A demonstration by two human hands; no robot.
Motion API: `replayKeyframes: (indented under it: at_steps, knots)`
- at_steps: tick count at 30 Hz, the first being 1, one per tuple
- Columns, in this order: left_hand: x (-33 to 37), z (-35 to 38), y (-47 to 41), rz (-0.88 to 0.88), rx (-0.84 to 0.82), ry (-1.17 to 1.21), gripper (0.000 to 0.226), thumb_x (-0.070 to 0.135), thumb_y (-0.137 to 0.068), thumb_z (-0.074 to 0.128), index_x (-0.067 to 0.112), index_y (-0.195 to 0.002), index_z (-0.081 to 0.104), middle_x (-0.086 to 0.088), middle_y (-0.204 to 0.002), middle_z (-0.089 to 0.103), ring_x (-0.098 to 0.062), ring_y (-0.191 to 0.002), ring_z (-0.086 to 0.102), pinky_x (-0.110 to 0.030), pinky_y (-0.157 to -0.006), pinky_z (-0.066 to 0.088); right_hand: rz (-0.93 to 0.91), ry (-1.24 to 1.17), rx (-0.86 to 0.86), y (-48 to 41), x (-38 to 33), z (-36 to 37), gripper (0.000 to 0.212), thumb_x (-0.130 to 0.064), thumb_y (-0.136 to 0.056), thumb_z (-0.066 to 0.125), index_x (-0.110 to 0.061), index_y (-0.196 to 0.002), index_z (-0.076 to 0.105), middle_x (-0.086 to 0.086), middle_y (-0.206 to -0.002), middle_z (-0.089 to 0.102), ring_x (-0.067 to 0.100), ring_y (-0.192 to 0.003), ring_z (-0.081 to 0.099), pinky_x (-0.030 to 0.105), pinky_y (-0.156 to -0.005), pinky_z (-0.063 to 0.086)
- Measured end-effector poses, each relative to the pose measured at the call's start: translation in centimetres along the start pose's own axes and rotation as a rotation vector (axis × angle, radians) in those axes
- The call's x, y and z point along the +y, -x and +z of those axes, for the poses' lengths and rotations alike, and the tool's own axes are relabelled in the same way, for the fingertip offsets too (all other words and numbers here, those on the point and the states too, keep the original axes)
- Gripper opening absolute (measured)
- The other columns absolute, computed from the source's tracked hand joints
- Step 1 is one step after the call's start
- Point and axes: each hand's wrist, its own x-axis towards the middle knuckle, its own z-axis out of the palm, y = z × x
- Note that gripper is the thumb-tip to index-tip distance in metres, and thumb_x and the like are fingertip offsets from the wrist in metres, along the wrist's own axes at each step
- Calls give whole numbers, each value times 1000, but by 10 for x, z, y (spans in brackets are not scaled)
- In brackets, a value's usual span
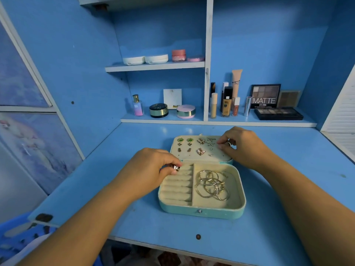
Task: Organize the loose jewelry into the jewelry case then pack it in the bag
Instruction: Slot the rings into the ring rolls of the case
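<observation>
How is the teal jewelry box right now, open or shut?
Open. The teal rounded jewelry case has its cream-lined lid laid back flat, showing pinned earrings, and gold hoops lie uncovered inside.

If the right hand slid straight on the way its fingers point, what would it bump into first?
Probably the star-shaped earrings pinned in the jewelry case lid. The right hand, pinching a ring, points left across that panel; its height above it is unclear, so it might pass over.

One jewelry case [201, 213], one left hand [151, 166] and one right hand [240, 144] are counted. Two rings [228, 144], two green earrings [180, 140] and two starfish earrings [211, 139] are seen.
</observation>
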Motion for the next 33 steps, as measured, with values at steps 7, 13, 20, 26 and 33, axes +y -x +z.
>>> replayKeyframes:
  at_steps: [7, 13, 20, 26, 33]
  knots:
    - [9, -5, -5, -50, -116, -80, 19, 24, -85, 74, 29, -103, 75, 12, -98, 73, -4, -89, 66, -24, -83, 51, 0, 8, -17, 0, -1, -1, 9, -19, -86, 67, -21, -95, 71, -7, -92, 57, 7, -80, 52, 20, -74, 43]
    - [19, -1, -3, -25, -132, -225, 27, 25, -98, 55, 29, -122, 66, 13, -117, 68, -12, -105, 63, -20, -89, 44, 9, -2, -26, 0, 0, 0, 10, -18, -86, 67, -19, -95, 71, -6, -91, 58, 8, -79, 53, 9, -69, 37]
    - [20, 13, 5, -78, -15, -289, 30, 10, -88, 67, 31, -110, 71, 10, -101, 71, -18, -90, 66, -25, -79, 49, 25, -11, -36, 1, -1, -1, 9, -20, -87, 67, -21, -94, 71, -7, -91, 58, 9, -80, 53, 15, -70, 39]
    - [24, 9, -3, -164, -62, -259, 21, 19, -94, 62, 25, -113, 70, 8, -105, 61, -10, -96, 52, -22, -78, 40, 20, 0, -32, 1, -1, -1, 8, -19, -87, 67, -21, -93, 70, -9, -88, 56, 5, -76, 51, 6, -63, 35]
    - [31, 13, -3, -177, -101, -363, 43, -5, -87, 48, 22, -117, 64, 3, -108, 60, -16, -97, 57, -30, -83, 49, 25, -9, -36, 1, -3, -2, 9, -19, -87, 66, -21, -94, 70, -6, -91, 57, 10, -81, 54, 19, -73, 42]
